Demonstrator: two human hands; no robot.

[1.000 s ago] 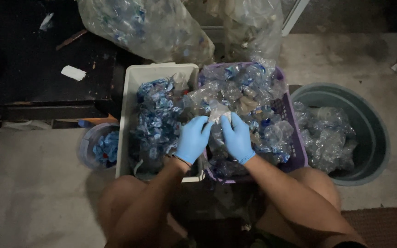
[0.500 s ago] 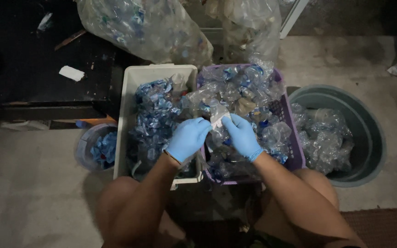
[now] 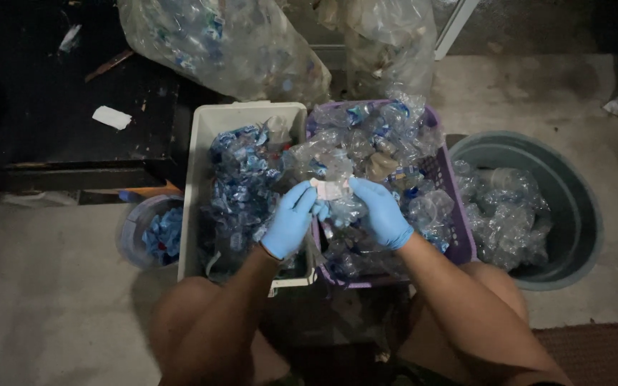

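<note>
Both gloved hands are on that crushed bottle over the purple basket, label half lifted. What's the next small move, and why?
Probably peel the pale label fully off the crushed bottle: left hand and right hand both pinch it, and the label looks partly lifted. The white bin beside the left hand holds blue label scraps, a likely drop spot.

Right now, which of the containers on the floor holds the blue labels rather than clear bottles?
The white rectangular plastic bin, left of the purple plastic basket; it is filled with crumpled blue labels, while the basket and the round grey tub hold clear bottles.
</note>
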